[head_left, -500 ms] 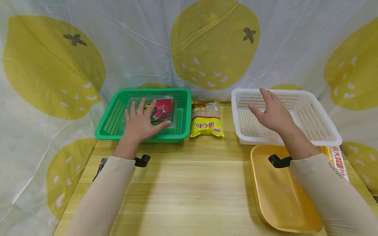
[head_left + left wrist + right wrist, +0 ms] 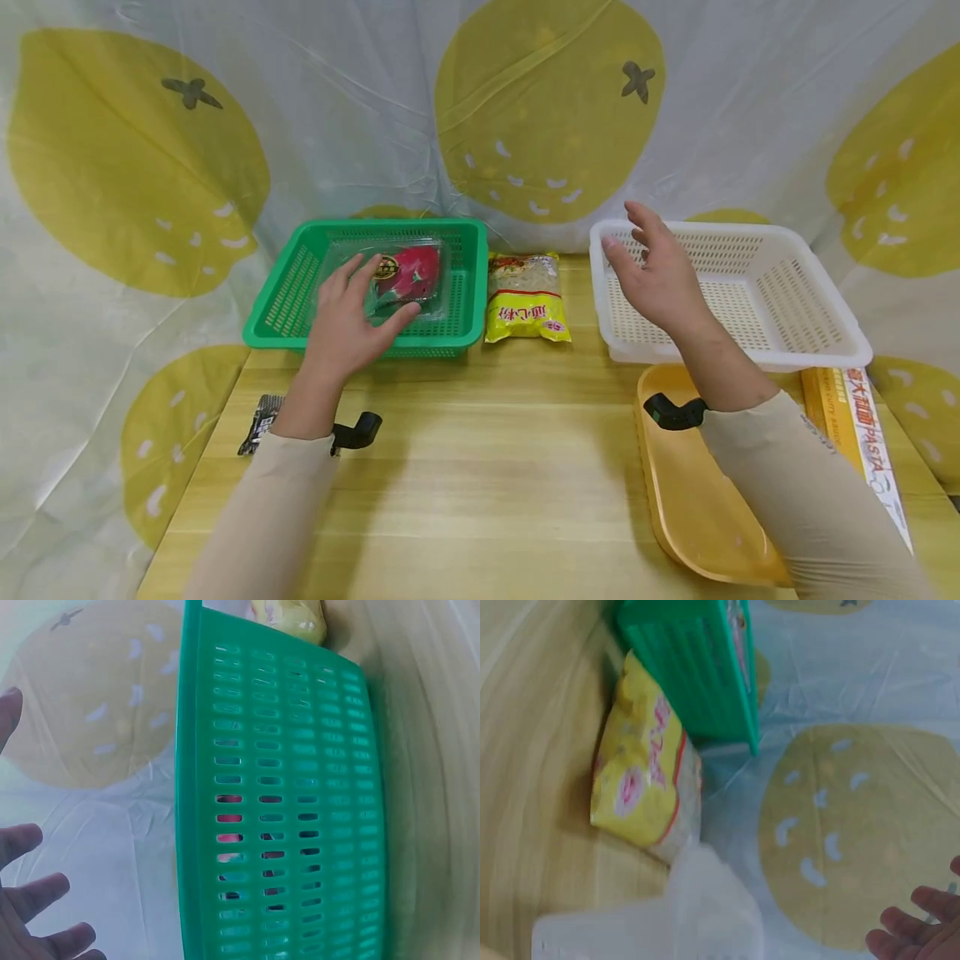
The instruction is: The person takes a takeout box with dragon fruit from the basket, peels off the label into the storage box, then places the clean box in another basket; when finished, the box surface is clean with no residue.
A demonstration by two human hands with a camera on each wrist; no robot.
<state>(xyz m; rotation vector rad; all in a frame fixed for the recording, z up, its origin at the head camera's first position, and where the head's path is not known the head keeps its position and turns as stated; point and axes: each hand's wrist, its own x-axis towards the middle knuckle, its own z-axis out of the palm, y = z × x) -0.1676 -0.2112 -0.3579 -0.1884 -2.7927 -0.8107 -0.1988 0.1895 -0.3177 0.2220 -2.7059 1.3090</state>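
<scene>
My left hand point(image 2: 347, 321), fingers spread, hovers over the front of the green basket point(image 2: 367, 340). Inside that basket lies a clear plastic box point(image 2: 442, 287) with a pink-red dragon fruit point(image 2: 418, 271) and a round black-and-gold label. In the left wrist view the fingers point(image 2: 45, 892) stand apart from the basket's slotted wall point(image 2: 285, 765). My right hand point(image 2: 663, 275) is held with relaxed fingers above the left part of the white basket point(image 2: 806, 283), holding nothing. Between the two baskets lies a yellow bag point(image 2: 527, 312) with a see-through upper part, also visible in the right wrist view.
An orange-yellow tray point(image 2: 705, 508) sits in front of the white basket, partly under my right forearm. Beside it lie a yellow curry sauce box point(image 2: 832, 408) and a white pasta pack point(image 2: 873, 450). A small dark packet point(image 2: 262, 421) is near my left wrist. A lemon-print curtain point(image 2: 360, 108) hangs behind.
My left hand has drawn back slightly toward me, uncovering more of the clear box and its label. My right hand has shifted left and a little up over the white basket.
</scene>
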